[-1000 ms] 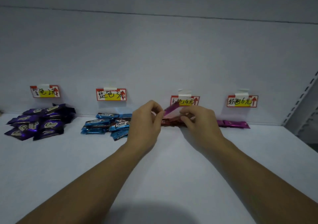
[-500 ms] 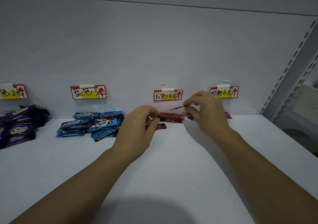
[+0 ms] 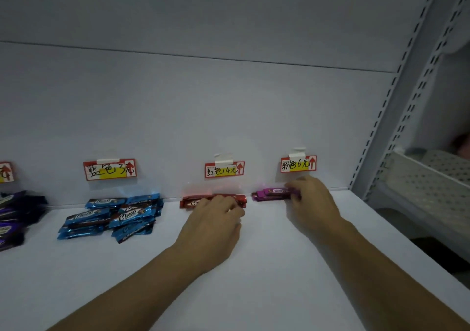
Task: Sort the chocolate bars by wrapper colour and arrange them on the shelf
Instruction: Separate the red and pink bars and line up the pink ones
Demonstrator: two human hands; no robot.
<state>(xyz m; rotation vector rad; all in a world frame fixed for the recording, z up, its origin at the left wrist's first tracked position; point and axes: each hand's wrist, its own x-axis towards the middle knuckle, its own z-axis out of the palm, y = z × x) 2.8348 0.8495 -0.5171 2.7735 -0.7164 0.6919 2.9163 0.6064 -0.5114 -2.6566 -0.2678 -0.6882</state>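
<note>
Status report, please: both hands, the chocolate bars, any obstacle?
Left hand on red foil-wrapped chocolate bars, grip hidden. Right hand at end of magenta foil-wrapped chocolate bars, grip hidden. No obstacle seen.

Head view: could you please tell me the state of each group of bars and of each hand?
purple bars: loose heap, cut off at the frame's left.
blue bars: loose, overlapping heap.
red bars: lying flat, partly covered.
pink bars: small flat stack.
left hand: fingers on the red bars; grip hidden.
right hand: fingers at the pink bars' right end; grip unclear.
</note>
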